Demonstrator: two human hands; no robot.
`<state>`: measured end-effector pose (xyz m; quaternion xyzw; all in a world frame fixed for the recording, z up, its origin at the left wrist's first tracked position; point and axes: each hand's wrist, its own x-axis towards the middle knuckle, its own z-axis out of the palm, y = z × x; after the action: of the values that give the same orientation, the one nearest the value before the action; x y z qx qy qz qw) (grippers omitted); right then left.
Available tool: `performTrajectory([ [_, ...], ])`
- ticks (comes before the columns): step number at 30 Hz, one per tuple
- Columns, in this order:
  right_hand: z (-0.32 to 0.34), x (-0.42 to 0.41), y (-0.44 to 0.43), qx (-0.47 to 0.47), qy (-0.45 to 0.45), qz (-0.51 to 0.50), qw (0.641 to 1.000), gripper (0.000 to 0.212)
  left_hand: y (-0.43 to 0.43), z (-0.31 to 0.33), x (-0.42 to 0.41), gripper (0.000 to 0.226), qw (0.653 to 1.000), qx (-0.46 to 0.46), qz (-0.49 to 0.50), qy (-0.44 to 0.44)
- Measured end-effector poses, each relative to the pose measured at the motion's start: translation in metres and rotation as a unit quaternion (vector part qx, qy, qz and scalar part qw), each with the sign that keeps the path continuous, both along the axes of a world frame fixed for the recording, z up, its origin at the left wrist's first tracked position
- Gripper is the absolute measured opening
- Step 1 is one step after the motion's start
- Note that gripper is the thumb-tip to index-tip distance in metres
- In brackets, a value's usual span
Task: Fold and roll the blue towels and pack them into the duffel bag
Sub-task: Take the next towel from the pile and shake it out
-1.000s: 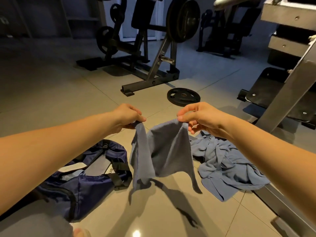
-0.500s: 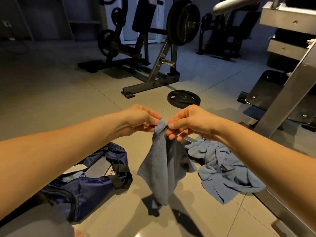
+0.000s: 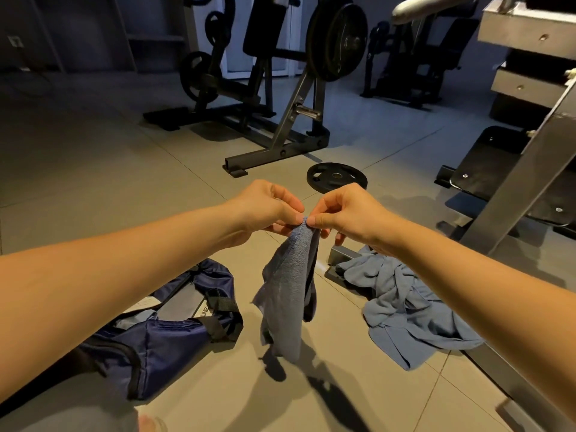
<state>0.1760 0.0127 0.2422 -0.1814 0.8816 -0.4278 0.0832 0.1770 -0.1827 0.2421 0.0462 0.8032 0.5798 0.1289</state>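
A small blue towel (image 3: 288, 291) hangs folded in half in the air above the tiled floor. My left hand (image 3: 268, 207) and my right hand (image 3: 346, 210) are side by side at its top, each pinching the towel's upper corners together between thumb and fingers. A navy duffel bag (image 3: 156, 335) lies open on the floor at lower left, under my left forearm. A heap of crumpled blue towels (image 3: 408, 310) lies on the floor at right, partly hidden by my right forearm.
A black weight plate (image 3: 336, 177) lies flat on the floor just beyond my hands. A weight machine's frame (image 3: 274, 151) stands behind it. A metal bench frame (image 3: 511, 194) and its floor rail run along the right side.
My hands have come together from about a towel's width apart, bringing the two top corners to meet. The towel now hangs doubled and narrower instead of spread out.
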Motion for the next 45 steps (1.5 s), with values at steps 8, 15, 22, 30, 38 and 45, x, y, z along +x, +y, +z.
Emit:
performTrajectory([
  [8,0.000,0.005,-0.003,-0.003,0.014,-0.010,1.000,0.016,0.002,-0.004,0.002,0.016,1.000,-0.004,-0.006,0.018],
  [15,-0.001,0.007,-0.006,-0.023,-0.008,-0.027,0.999,0.025,0.005,-0.003,0.004,0.013,0.999,0.010,0.011,0.041],
  [22,-0.002,0.004,-0.007,0.032,0.053,-0.032,0.998,0.018,0.008,-0.005,0.004,0.016,0.998,-0.022,-0.003,0.059],
  [30,0.028,-0.005,0.024,-0.171,-0.003,-0.044,0.984,0.010,-0.023,-0.031,-0.011,0.008,0.994,-0.062,-0.041,0.082],
  [38,0.047,-0.011,0.023,-0.221,0.054,-0.072,0.971,0.016,-0.012,-0.046,-0.006,0.022,0.980,-0.077,-0.035,0.181],
  [45,0.062,-0.015,0.022,-0.254,0.098,-0.123,0.954,0.017,0.004,-0.066,-0.003,0.026,0.971,-0.090,-0.034,0.217],
])
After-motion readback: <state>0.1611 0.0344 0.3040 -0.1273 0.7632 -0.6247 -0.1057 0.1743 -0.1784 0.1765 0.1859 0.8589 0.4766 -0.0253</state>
